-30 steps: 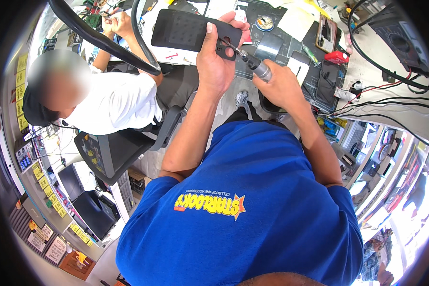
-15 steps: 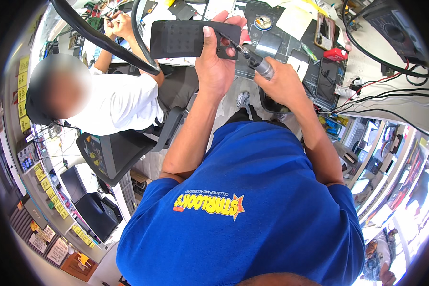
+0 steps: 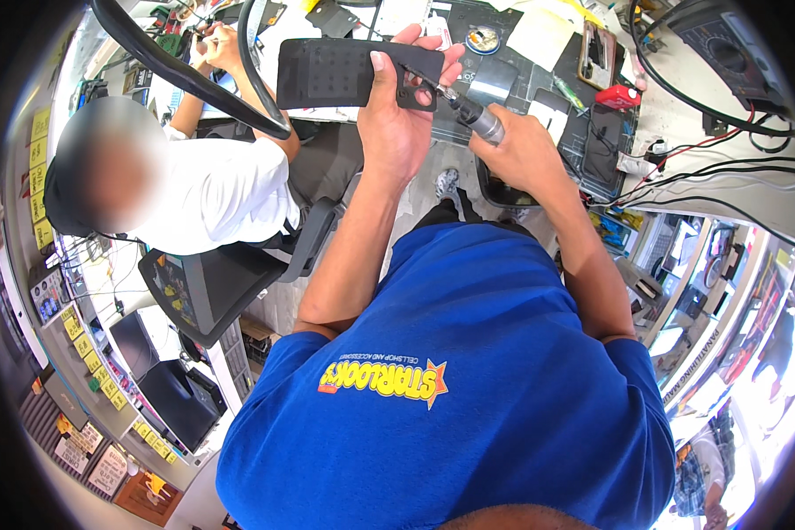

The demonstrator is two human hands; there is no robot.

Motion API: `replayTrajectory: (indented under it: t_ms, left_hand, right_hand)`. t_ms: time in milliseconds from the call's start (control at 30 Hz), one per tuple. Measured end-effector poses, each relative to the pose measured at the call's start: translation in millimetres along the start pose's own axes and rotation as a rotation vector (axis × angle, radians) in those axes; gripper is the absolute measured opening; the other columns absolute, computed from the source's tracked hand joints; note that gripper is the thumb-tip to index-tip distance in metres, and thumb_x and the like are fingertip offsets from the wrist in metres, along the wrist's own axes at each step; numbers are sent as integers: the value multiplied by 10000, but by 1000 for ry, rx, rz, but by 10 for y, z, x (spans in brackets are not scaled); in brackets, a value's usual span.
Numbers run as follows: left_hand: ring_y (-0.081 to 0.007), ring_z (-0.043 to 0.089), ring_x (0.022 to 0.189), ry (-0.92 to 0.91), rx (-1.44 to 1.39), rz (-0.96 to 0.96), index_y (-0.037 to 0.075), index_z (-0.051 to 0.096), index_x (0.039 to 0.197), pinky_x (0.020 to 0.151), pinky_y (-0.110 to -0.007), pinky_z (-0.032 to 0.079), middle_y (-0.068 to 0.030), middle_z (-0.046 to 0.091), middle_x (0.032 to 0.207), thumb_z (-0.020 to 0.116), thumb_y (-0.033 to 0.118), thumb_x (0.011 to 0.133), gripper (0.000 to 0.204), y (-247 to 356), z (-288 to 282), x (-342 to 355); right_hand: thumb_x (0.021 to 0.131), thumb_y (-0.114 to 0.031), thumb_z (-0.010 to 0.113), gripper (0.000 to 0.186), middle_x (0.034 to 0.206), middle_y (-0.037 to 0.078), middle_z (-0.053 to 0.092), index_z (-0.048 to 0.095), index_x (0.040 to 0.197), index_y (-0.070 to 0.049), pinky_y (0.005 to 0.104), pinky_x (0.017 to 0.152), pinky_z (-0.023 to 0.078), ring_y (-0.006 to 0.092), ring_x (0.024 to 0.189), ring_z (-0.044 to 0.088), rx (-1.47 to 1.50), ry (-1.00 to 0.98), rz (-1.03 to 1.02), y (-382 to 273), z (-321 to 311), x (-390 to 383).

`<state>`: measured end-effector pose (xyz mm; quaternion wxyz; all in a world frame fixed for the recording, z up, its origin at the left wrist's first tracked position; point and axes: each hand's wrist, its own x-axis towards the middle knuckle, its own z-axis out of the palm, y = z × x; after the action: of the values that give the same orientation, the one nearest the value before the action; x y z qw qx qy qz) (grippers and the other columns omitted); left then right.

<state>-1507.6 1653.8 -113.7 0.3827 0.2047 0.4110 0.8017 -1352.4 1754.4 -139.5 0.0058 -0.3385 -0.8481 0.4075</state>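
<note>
My left hand (image 3: 393,132) holds up a thin black phone back cover or case (image 3: 327,75), its thumb on the near face and its fingers behind. Round cutouts show near the cover's right end. In my right hand (image 3: 530,152) is a grey pen-shaped power tool, like a rotary tool handpiece (image 3: 480,122), gripped around its body. Its thin tip points up and left to the cutouts; whether it touches the cover I cannot tell. Both hands are raised in front of the workbench.
A co-worker in a white shirt (image 3: 216,181) sits to my left on a black chair (image 3: 212,287). Thick black cables (image 3: 185,84) hang in front. On the bench lie a round tin (image 3: 482,40), a phone case (image 3: 597,55), a red container (image 3: 618,96), a multimeter (image 3: 724,44) and loose wires.
The cover and both hands have shifted very slightly, the cover's right end tilting a little downward. The grip of each hand stays the same.
</note>
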Motion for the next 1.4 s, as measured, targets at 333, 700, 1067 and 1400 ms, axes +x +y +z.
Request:
replayTrajectory:
  t_ms: [333,700,1067,1400]
  left_hand:
    - [-450,600,1386,8,-16,33,-53,380,1576,1226,-577,466,-195,619,1412,418,556,1149,745,5,42,-33]
    - [-440,604,1385,37,-59,51,-44,390,1574,1202,-573,485,-184,617,1421,422,536,1155,715,-4,89,-58]
    - [-434,608,1386,2,-48,83,12,321,1638,1138,-533,548,-214,539,1537,395,544,1159,720,99,75,50]
    - [-439,671,1297,10,43,182,214,171,1718,1080,-530,595,-294,532,1540,437,596,1128,751,2,96,103]
  right_hand:
    - [891,-386,725,391,847,258,755,743,1101,-56,543,839,593,460,874,750,-5,-75,55,-60,-40,1]
    - [880,-366,727,357,806,247,741,726,1029,-41,522,797,588,444,816,746,97,-12,61,-9,17,0]
    - [870,-359,734,375,781,235,730,728,1030,-20,501,743,575,430,760,731,140,-33,-3,0,-165,-7]
    - [888,-326,726,352,789,243,730,727,1026,-2,473,737,579,385,740,745,289,-105,32,-191,-111,-102]
